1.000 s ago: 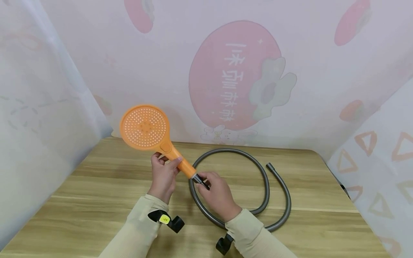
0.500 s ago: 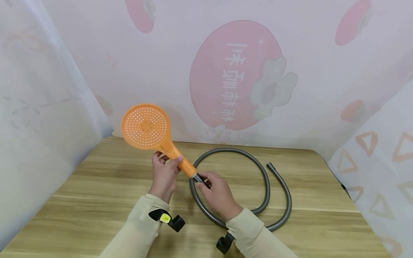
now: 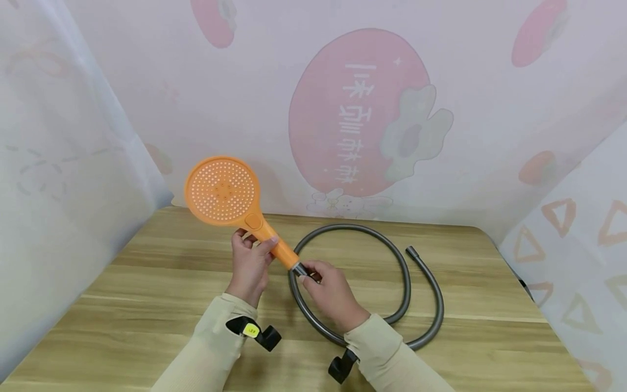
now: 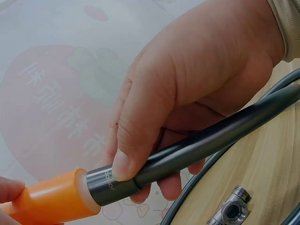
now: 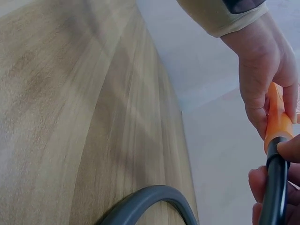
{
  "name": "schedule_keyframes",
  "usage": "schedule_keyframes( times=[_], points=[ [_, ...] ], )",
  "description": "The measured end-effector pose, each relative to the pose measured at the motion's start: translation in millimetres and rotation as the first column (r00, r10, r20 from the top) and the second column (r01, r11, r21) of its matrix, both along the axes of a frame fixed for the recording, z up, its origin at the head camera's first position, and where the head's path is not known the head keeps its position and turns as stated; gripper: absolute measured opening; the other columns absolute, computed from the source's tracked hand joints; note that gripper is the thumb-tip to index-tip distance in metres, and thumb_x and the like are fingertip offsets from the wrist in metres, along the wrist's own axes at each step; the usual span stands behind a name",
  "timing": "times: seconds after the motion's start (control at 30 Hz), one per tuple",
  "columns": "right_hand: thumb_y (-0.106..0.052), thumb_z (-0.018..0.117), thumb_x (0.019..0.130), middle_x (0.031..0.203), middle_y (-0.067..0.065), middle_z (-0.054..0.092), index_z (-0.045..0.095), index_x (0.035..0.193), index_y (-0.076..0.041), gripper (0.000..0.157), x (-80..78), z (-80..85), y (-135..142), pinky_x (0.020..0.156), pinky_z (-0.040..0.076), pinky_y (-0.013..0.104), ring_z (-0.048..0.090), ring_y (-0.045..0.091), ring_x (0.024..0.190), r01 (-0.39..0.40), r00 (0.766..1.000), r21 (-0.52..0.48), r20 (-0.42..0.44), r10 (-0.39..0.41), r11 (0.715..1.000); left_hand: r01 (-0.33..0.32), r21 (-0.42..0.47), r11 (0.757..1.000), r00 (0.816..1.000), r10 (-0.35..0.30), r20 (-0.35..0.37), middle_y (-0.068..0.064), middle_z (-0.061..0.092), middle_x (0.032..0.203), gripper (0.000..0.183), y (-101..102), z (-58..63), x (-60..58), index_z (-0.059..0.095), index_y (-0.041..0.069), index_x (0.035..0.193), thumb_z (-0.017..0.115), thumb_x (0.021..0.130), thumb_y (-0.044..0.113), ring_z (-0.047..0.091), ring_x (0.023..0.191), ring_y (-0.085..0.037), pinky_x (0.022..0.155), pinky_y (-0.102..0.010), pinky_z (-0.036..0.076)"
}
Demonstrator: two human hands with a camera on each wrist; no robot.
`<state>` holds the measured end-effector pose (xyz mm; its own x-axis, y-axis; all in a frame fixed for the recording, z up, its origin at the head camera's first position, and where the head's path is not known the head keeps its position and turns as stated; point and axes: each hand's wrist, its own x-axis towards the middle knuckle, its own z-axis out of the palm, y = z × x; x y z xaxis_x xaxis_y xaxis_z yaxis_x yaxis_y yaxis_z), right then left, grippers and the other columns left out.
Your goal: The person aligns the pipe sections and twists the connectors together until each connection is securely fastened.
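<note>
An orange shower head is held up above the table, its round face of small nozzles towards the head camera. My left hand grips its handle between thumb and fingers. At the handle's lower end sits the dark grey hose connector, with a pale ring showing at the joint. My right hand pinches this connector, thumb on top and fingers beneath. From there the grey hose runs down and loops over the table. In the left wrist view, several right-hand fingertips lie under the hose.
The hose's other end lies loose on the wooden table, right of the loop. A chrome threaded fitting rests on the table in the left wrist view; the head view does not show it. Printed cloth walls stand around the table.
My right hand's fingers have shifted slightly around the connector. The left hand and the shower head hold nearly still, and the hose loop lies as before.
</note>
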<state>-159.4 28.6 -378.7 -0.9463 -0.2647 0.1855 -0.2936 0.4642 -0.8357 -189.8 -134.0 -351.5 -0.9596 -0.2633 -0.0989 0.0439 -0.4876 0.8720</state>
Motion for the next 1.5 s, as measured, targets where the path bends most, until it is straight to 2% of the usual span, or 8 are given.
schedule_keyframes(
  times=[0.3, 0.5, 0.67, 1.13, 1.5],
  points=[
    [-0.012, 0.062, 0.094, 0.092, 0.009, 0.066, 0.066, 0.117, -0.001, 0.025, -3.9, -2.4, 0.6, 0.063, 0.047, 0.023, 0.055, 0.014, 0.077, -0.027, 0.998, -0.045, 0.053, 0.029, 0.999, 0.011, 0.002, 1.000, 1.000, -0.011, -0.020, -0.006, 0.037, 0.116, 0.070, -1.5, -2.5, -0.1, 0.016, 0.012, 0.141, 0.056, 0.089, -0.012, 0.053, 0.109, -0.027, 0.083, -0.031, 0.051],
    [-0.010, 0.060, 0.095, 0.095, 0.011, 0.066, 0.066, 0.117, -0.001, 0.025, -5.2, -2.6, 1.3, 0.066, 0.050, 0.025, 0.059, 0.014, 0.081, -0.049, 0.997, -0.060, 0.065, 0.053, 0.997, 0.013, 0.015, 1.000, 0.999, -0.012, -0.032, -0.006, 0.037, 0.118, 0.070, -2.1, -5.0, -0.6, 0.017, 0.014, 0.141, 0.055, 0.088, -0.013, 0.057, 0.105, -0.025, 0.084, -0.032, 0.052],
    [-0.010, 0.060, 0.094, 0.094, 0.006, 0.065, 0.066, 0.117, -0.002, 0.025, -5.8, -2.4, 1.2, 0.068, 0.050, 0.026, 0.060, 0.014, 0.082, -0.044, 0.993, -0.077, 0.101, 0.052, 0.996, 0.017, 0.029, 0.999, 0.999, -0.016, -0.045, -0.006, 0.038, 0.117, 0.070, -2.6, -6.6, -0.6, 0.018, 0.015, 0.140, 0.055, 0.088, -0.014, 0.060, 0.102, -0.022, 0.084, -0.032, 0.052],
    [-0.010, 0.060, 0.094, 0.099, 0.008, 0.066, 0.065, 0.118, 0.000, 0.026, -8.3, -5.6, 0.4, 0.072, 0.051, 0.029, 0.062, 0.016, 0.084, -0.055, 0.986, -0.125, 0.151, 0.074, 0.991, 0.020, 0.027, 0.999, 0.998, -0.019, -0.058, -0.005, 0.037, 0.117, 0.068, -4.8, -7.3, -0.1, 0.018, 0.014, 0.138, 0.054, 0.088, -0.015, 0.061, 0.099, -0.020, 0.084, -0.032, 0.052],
    [-0.012, 0.062, 0.094, 0.102, 0.006, 0.066, 0.065, 0.120, -0.003, 0.028, -10.4, -6.9, 0.7, 0.072, 0.049, 0.027, 0.057, 0.015, 0.086, -0.066, 0.986, -0.085, 0.149, 0.078, 0.994, 0.019, -0.003, 1.000, 1.000, -0.019, -0.020, -0.006, 0.035, 0.115, 0.068, -5.3, -9.0, -2.4, 0.018, 0.012, 0.138, 0.055, 0.088, -0.014, 0.053, 0.110, -0.031, 0.080, -0.030, 0.052]
  ],
)
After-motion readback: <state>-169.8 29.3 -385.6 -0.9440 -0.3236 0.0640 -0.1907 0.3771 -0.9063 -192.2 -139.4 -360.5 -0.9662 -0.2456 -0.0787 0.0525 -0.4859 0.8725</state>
